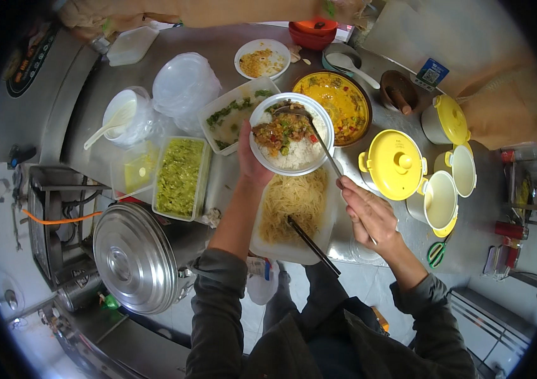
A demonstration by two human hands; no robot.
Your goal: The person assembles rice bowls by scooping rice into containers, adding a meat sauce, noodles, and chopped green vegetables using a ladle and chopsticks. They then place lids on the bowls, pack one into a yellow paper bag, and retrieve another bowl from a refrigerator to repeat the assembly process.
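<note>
My left hand is closed around the side of a white bowl holding rice topped with a chunky brown mixture bearing red and green bits. In my right hand is a long metal-handled spoon, its head resting on the topping. Directly below the bowl stands a plastic tub of pale thin strands, with dark chopsticks leaning in it. A round dish of yellow saucy food sits just beyond, partly covered by the bowl. Left of it, a clear tub contains chopped greens in liquid.
A tub of shredded green food and a lidded metal pot are at left. Stacked plastic lids lie farther back. Yellow-lidded pots, open cups and green-handled scissors line the right. A mortar stands behind.
</note>
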